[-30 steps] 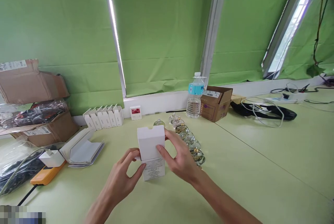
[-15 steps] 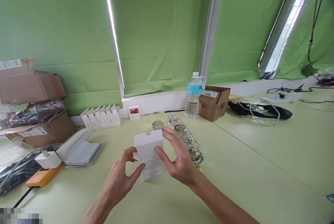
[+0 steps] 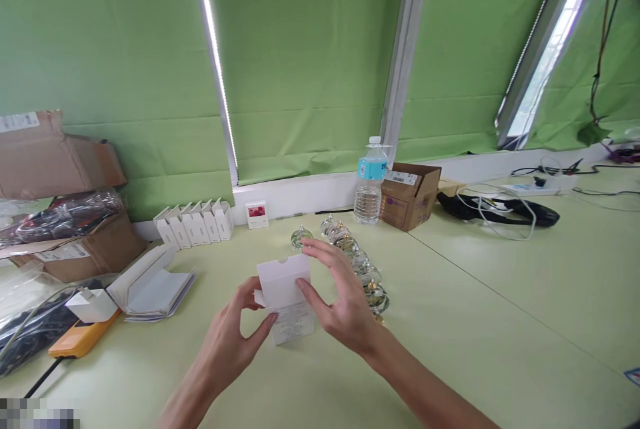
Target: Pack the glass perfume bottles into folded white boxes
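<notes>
Green blinds [image 3: 300, 69] are hanging behind a pale green table [image 3: 475, 322], and lots of things are sitting along its far side. Two bare arms are reaching in from the bottom of the view, bent at the wrists. The left hand [image 3: 230, 329] is pinching the left side of a small white paper box [image 3: 283, 289] with its thumb and fingers. The right hand [image 3: 340, 302] is spreading wide, with its thumb pressing on the front of the box and its fingers curving up past the top edge. The box is sitting between the two hands, and small print is showing on its lower part. Just past the right hand, a row of glass bottles with gold parts [image 3: 357, 262] is lying on the table. A water bottle [image 3: 370, 182], a brown cardboard box [image 3: 410, 197] and a line of little white boxes [image 3: 195, 224] are standing farther back.
</notes>
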The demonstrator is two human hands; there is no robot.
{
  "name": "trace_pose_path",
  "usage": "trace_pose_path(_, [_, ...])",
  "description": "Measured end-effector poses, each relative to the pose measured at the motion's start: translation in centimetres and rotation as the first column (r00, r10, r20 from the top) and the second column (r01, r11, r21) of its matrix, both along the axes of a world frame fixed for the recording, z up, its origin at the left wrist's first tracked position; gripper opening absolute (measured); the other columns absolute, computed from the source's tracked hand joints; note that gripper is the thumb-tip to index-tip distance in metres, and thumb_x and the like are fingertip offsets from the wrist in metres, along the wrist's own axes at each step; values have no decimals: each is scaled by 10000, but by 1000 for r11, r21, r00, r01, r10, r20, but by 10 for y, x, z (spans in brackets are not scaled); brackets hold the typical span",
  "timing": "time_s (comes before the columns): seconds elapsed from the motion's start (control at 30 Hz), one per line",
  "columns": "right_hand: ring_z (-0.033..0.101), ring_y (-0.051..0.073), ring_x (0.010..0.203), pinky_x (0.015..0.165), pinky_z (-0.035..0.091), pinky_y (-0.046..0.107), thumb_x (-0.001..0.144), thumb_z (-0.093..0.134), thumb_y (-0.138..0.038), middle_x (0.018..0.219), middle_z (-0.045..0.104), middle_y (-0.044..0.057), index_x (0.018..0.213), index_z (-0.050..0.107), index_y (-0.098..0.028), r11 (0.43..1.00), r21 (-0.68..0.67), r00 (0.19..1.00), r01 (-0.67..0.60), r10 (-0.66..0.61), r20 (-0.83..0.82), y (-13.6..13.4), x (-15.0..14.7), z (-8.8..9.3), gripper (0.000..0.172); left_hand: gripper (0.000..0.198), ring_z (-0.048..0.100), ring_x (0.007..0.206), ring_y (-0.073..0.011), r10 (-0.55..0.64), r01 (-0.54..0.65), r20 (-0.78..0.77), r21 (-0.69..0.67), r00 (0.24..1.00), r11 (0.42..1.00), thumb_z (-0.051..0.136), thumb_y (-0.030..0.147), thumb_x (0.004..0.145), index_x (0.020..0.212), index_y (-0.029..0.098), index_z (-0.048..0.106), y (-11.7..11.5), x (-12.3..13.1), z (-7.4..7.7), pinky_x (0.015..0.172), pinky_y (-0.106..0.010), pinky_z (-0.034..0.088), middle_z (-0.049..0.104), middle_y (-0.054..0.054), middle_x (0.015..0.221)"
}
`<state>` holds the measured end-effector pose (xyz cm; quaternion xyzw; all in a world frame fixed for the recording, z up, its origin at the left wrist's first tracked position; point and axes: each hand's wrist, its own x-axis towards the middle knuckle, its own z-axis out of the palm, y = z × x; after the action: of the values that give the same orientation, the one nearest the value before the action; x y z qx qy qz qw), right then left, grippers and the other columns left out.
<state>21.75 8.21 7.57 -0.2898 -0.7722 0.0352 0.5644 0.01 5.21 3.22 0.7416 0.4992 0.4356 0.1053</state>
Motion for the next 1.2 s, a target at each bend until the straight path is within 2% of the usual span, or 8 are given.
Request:
trace_pose_path(0.23, [508,272,1264,1041,453,514,922,576,-169,1326,564,96,1234,534,-273,998,54,999,17,-19,32,1,1,1,332,474,694,870,-181,6,-7,18,3,1000,1000,613,342,885,1321,314,428,1,1,2,786,-342,583,675,-41,1125])
trace_pose_path(0.53, [506,279,1236,1012,494,478,922,580,-138,1241,611,119,1075,663,-210,989,145,965,9,-47,258,9,1,-7,188,474,690,808,-182,128,-128,40,-4,991,992,624,420,867,1296,307,457,4,-5,-3,755,-343,560,647,-48,1135])
trace_pose_path(0.67, [514,272,1219,998,507,466,938,573,-153,1208,625,117,1021,669,-190,990,138,969,4,-38,244,12,1,-9,133,475,674,844,-196,157,-153,82,-53,984,987,596,449,876,1306,316,446,3,-3,-2,786,-376,538,635,-50,1159])
trace_pose_path(0.87, [492,263,1242,1037,478,465,945,564,-166,1223,615,103,1026,637,-193,997,73,967,11,-29,252,11,0,-10,112,688,664,921,-215,120,-91,203,-144,972,985,615,473,851,1440,321,292,5,-2,-3,888,-438,517,637,-59,1191])
trace_pose_path(0.97, [479,257,1258,1050,465,456,943,560,-156,1233,609,97,999,619,-196,999,49,966,7,-19,259,10,0,-11,91,772,665,965,-222,90,-32,230,-245,969,969,636,447,838,1473,299,224,7,-1,-7,908,-436,520,657,-61,1187])
trace_pose_path(1.03, [474,254,1264,1059,456,455,942,556,-150,1236,607,93,986,610,-199,999,38,964,2,-13,265,10,0,-11,86,674,663,993,-234,63,-1,181,-321,981,947,640,418,836,1419,280,330,10,0,-10,912,-432,519,681,-59,1160])
trace_pose_path(1.13, [465,252,1275,1064,449,448,938,558,-155,1257,595,91,1011,608,-204,1000,28,965,1,-8,262,11,0,-12,101,404,660,1023,-251,4,38,115,-365,993,930,629,387,843,1216,261,537,13,-1,-13,921,-422,516,710,-51,1124])
trace_pose_path(1.2, [457,248,1286,1074,441,439,939,559,-171,1285,578,98,1103,596,-203,1000,24,968,6,-11,252,10,-1,-12,172,343,667,1028,-257,2,38,109,-359,994,932,618,390,848,1160,254,575,16,-4,-15,921,-417,518,720,-52,1119])
